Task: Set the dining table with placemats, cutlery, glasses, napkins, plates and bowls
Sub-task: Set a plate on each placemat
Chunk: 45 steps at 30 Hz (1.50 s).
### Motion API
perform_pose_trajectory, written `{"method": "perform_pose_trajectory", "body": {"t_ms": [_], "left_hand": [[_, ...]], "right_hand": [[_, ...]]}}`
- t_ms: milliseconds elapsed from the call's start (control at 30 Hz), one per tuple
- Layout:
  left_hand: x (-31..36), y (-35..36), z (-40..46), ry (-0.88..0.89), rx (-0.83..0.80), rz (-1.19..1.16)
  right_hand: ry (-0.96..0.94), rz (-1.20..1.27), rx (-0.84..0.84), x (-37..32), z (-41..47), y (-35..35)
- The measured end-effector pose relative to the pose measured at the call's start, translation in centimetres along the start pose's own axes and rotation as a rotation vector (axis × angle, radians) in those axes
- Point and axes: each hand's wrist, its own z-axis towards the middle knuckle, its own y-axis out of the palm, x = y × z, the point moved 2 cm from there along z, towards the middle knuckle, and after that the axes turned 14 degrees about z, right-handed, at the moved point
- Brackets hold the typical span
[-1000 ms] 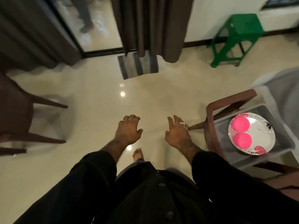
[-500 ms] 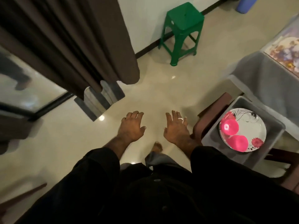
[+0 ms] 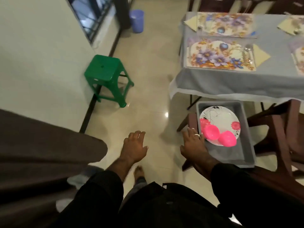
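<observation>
I see both hands empty — left hand (image 3: 134,148) with fingers loosely spread over the floor, right hand (image 3: 194,145) flat beside the grey tub (image 3: 230,155). In the tub: a floral plate (image 3: 220,119) carrying two pink bowls (image 3: 211,132). Beyond it, the counter (image 3: 230,83) holds placemats (image 3: 220,55).

A single head-worn view is given, aimed forward and steeply down. The hands are seen close below, the grey tub (image 3: 246,155) near at right, and the desk (image 3: 222,83) farther off at upper right.
</observation>
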Motion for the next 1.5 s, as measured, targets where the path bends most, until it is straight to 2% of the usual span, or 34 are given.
{"method": "perform_pose_trajectory", "body": {"t_ms": [200, 367, 467, 633, 733, 833, 1000, 1067, 1133, 1233, 1300, 1367, 1500], "left_hand": [[2.4, -4.2, 9.6, 0.341, 0.007, 0.146], [8.4, -6.9, 15.8, 0.598, -0.009, 0.262], [13.4, -7.9, 19.9, 0.718, -0.005, 0.301], [21.8, -7.7, 26.1, 0.838, 0.018, 0.293], [27.0, -6.5, 29.2, 0.884, -0.001, 0.264], [31.5, -4.0, 31.9, 0.910, -0.090, 0.213], [38.4, 0.9, 36.7, 0.904, -0.294, 0.202], [40.9, 3.1, 38.8, 0.858, -0.340, 0.253], [43.1, 4.9, 40.5, 0.800, -0.402, 0.306], [44.7, 7.1, 41.9, 0.773, -0.507, 0.393], [44.8, 7.8, 42.2, 0.787, -0.543, 0.458], [44.5, 8.1, 42.2, 0.800, -0.568, 0.471], [44.1, 8.4, 42.3, 0.788, -0.584, 0.450]], "right_hand": [[0.304, 0.021, 0.047, 3.8, -0.1, 0.4], [0.579, 0.312, 0.343, 6.7, -1.4, -0.5], [0.721, 0.438, 0.398, 10.6, -0.8, 0.3], [0.909, 0.760, 0.384, 16.9, 2.1, 1.9], [1.006, 1.057, 0.331, 20.5, 4.4, 4.2], [1.176, 1.293, 0.363, 23.8, 6.4, 6.0], [1.484, 1.630, 0.624, 30.0, 10.1, 10.7], [1.548, 1.814, 0.746, 32.3, 11.8, 13.5], [1.577, 1.865, 0.792, 34.4, 13.5, 15.3], [1.647, 1.771, 0.768, 36.6, 15.5, 18.7], [1.702, 1.718, 0.771, 36.6, 15.8, 18.2], [1.755, 1.790, 0.903, 36.2, 15.3, 15.9], [1.903, 2.018, 1.414, 36.9, 13.5, 13.7]]}}
